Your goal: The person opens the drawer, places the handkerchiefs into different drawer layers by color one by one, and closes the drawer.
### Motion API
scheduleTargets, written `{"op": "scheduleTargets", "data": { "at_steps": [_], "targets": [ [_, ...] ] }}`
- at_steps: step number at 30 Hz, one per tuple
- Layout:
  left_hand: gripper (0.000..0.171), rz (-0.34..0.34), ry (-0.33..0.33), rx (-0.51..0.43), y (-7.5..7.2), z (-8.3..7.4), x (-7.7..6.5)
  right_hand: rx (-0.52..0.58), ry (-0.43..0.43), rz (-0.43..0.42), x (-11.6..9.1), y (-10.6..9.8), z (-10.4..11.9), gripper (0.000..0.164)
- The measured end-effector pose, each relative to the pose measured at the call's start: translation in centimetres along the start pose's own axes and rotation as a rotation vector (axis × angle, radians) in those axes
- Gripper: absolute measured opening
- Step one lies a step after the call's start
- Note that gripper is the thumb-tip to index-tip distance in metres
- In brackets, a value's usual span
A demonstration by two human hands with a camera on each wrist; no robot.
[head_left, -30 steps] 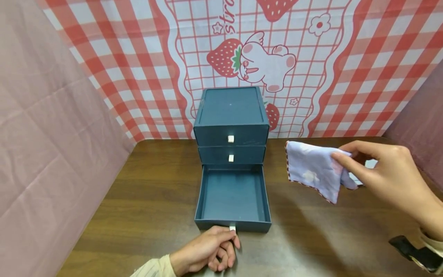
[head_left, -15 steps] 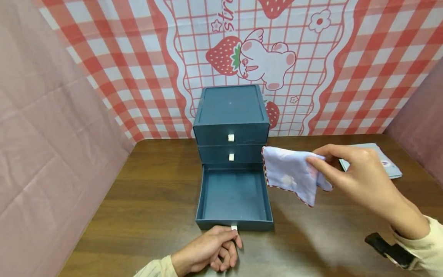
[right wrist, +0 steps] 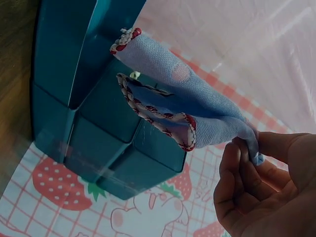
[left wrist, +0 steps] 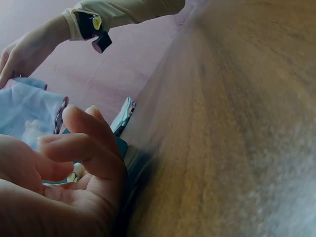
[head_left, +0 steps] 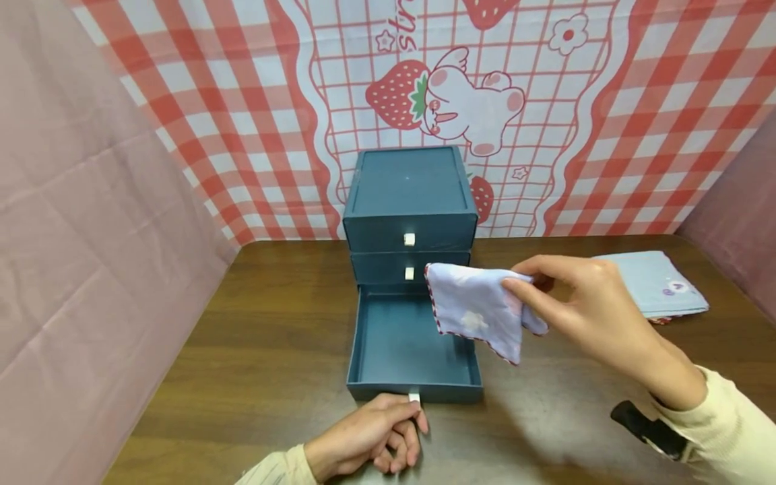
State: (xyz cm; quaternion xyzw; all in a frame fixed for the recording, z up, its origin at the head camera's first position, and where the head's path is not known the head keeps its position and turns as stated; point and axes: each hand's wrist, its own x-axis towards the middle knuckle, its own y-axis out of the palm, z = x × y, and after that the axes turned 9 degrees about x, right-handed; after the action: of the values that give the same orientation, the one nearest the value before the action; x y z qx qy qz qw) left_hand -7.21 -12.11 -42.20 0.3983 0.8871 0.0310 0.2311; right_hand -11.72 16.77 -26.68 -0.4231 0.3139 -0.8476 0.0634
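Note:
A folded lavender cloth [head_left: 473,303] with a red-and-white stitched edge hangs from my right hand [head_left: 582,310], pinched between thumb and fingers. It hovers over the right part of the pulled-out bottom drawer [head_left: 394,343], whose visible inside holds nothing. In the right wrist view the cloth [right wrist: 197,103] is folded over, its layers apart at the free end. My left hand [head_left: 378,434] is at the drawer's front, thumb and finger pinching its white pull tab [head_left: 415,397]. In the left wrist view the curled fingers [left wrist: 89,148] surround the pale tab [left wrist: 76,173].
The dark teal drawer cabinet [head_left: 412,182] stands against the strawberry-print backdrop [head_left: 473,108], its two upper drawers pushed in. A folded light blue cloth [head_left: 661,283] lies at the right on the brown wooden table [head_left: 273,350]. Pink fabric [head_left: 91,236] hangs at the left.
My right hand has carried the lavender cloth leftward, from beside the cabinet to over the drawer, uncovering the light blue cloth. My left hand stays at the pull tab.

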Motion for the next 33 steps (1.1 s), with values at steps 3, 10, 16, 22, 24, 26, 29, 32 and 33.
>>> {"op": "scheduleTargets", "data": {
  "at_steps": [3, 10, 16, 22, 24, 26, 29, 32, 33],
  "targets": [
    [0.029, -0.004, 0.008, 0.003, 0.0, 0.1, 0.0, -0.001, -0.004, 0.011, 0.3, 0.6, 0.1, 0.019],
    [0.029, 0.003, 0.003, -0.004, 0.0, 0.0, 0.1, -0.004, -0.033, 0.023, 1.3, 1.7, 0.2, 0.014],
    [0.029, 0.003, 0.003, -0.004, 0.0, 0.1, 0.2, 0.098, 0.003, 0.046, 1.8, 2.8, 0.2, 0.012],
    [0.029, -0.005, 0.023, 0.01, 0.0, 0.3, 0.2, 0.229, 0.07, 0.073, 1.9, 4.6, -0.4, 0.002],
    [0.03, 0.0, 0.025, 0.01, 0.0, 0.3, 0.2, 0.256, 0.098, 0.079, 1.9, 5.3, -0.7, 0.005],
    [0.029, 0.004, 0.027, 0.011, 0.1, 0.3, 0.2, 0.275, 0.127, 0.079, 1.8, 6.0, -1.1, 0.005],
    [0.029, 0.006, 0.026, 0.013, 0.1, 0.3, 0.2, 0.299, 0.156, 0.082, 1.7, 7.1, -1.4, 0.005],
    [0.029, 0.006, 0.028, 0.017, 0.1, 0.3, 0.1, 0.338, 0.172, 0.105, 1.6, 7.8, -1.7, 0.006],
    [0.029, 0.004, 0.029, 0.019, 0.1, 0.3, 0.1, 0.357, 0.183, 0.121, 1.6, 8.0, -1.7, 0.006]
  ]
}}
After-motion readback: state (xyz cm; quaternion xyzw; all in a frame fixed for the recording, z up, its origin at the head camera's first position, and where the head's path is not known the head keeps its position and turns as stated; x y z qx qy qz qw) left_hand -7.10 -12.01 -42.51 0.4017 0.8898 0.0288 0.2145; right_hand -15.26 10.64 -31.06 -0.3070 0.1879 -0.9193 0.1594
